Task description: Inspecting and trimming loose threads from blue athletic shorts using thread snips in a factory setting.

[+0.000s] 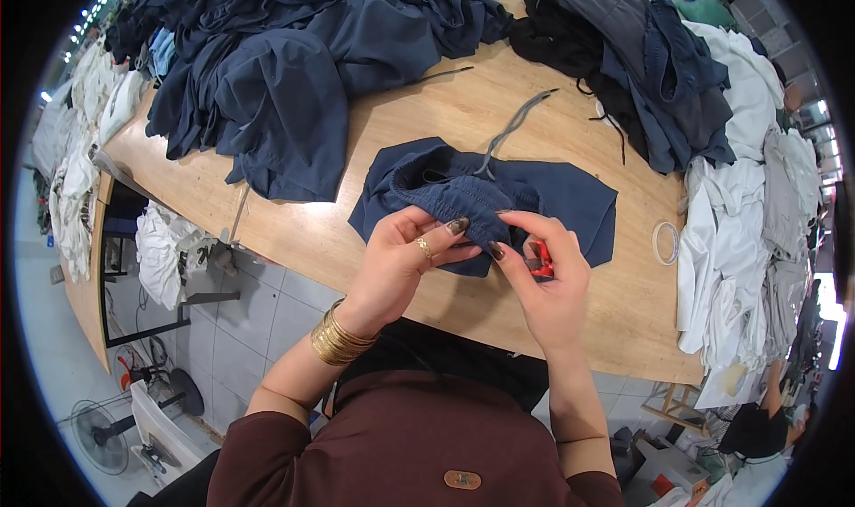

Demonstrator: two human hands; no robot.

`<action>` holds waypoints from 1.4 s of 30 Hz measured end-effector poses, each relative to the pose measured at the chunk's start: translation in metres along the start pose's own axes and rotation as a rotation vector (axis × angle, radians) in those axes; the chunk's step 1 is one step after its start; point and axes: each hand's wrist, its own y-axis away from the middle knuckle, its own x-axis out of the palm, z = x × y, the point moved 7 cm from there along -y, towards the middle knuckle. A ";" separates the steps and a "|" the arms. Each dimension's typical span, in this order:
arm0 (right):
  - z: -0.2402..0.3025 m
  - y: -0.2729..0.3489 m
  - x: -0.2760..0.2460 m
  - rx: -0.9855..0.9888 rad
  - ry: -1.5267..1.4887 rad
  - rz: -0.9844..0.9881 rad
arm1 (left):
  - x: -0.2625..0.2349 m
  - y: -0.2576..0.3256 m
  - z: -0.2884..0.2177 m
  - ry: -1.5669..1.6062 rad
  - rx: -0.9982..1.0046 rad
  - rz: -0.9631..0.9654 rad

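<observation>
Pinching a gathered waistband (pixel 463 195), both hands close narrowly on the cloth: left hand (pixel 401 253) with thumb on top, right hand (pixel 557 280) with thumb and forefinger at the fold. A red-handled tool (pixel 542 258), probably snips, sits within the right hand's curled fingers. Navy garment (pixel 579 195) lies under and just beyond the grip, spreading to both sides on the wooden table (pixel 623 329).

Handling, by judgement: light, limp, perhaps a little slippery; not fragile. The ruched band looks stretchy and offers the best hold; flat panels would likely slide and crease.

Count: one garment in hand, one tool, one grey drawstring (pixel 512 133) trailing away beyond the grip. Well right of it, one tape ring (pixel 656 244); past that, one pile of pale garments (pixel 721 240). Farther out, two dark heaps: navy heap (pixel 294 80) forward-left, mixed heap (pixel 646 71) forward-right. Pieces within overlap; no reliable count.
</observation>
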 end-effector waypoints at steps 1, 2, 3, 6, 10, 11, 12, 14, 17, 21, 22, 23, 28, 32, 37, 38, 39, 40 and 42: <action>0.001 -0.002 0.003 0.013 -0.005 0.043 | 0.001 0.000 0.000 -0.013 0.009 0.006; 0.004 -0.004 0.006 -0.028 0.031 0.008 | 0.001 0.000 0.001 -0.013 0.008 0.008; 0.001 -0.003 0.010 -0.027 0.032 0.006 | 0.001 -0.001 0.001 -0.050 0.012 0.000; -0.012 0.002 0.015 0.031 -0.124 -0.072 | 0.000 -0.001 0.003 -0.095 0.021 -0.020; 0.000 0.000 0.012 -0.142 0.076 -0.147 | 0.001 -0.002 0.003 -0.039 -0.002 -0.021; 0.005 0.001 0.011 -0.204 0.157 -0.150 | 0.003 -0.001 0.002 -0.038 -0.003 -0.019; 0.009 0.001 0.012 -0.268 0.235 -0.153 | 0.005 -0.001 0.002 -0.009 -0.012 -0.025; 0.002 -0.001 0.012 -0.177 0.102 -0.135 | 0.005 -0.001 0.002 0.019 -0.019 -0.029; -0.016 0.001 0.010 0.086 -0.187 -0.056 | 0.002 -0.002 0.002 0.076 -0.017 -0.028; -0.013 0.003 -0.001 0.020 -0.001 -0.035 | 0.004 -0.002 0.001 0.072 -0.005 -0.040; -0.011 0.003 -0.002 -0.013 0.114 -0.039 | 0.003 -0.002 0.002 0.074 0.003 -0.042; -0.007 0.004 -0.003 -0.046 0.160 -0.065 | 0.002 -0.002 0.002 0.073 0.003 -0.044; 0.000 0.003 -0.005 -0.123 0.285 -0.060 | 0.005 -0.003 0.002 0.077 0.014 -0.009; 0.004 0.001 -0.005 -0.145 0.326 -0.071 | 0.004 -0.003 0.003 0.060 0.016 -0.028; 0.006 0.000 -0.002 -0.177 0.351 -0.077 | 0.004 -0.002 0.003 0.037 0.018 -0.050; 0.007 0.000 -0.002 -0.197 0.352 -0.081 | 0.005 -0.002 0.003 0.037 0.019 -0.050; 0.007 0.000 -0.001 -0.197 0.352 -0.081 | 0.005 -0.001 0.003 0.032 0.017 -0.053; 0.008 0.000 -0.001 -0.195 0.355 -0.080 | 0.005 -0.001 0.003 0.028 0.015 -0.057; 0.008 0.001 0.000 -0.193 0.358 -0.080 | 0.004 -0.001 0.003 0.028 0.017 -0.055</action>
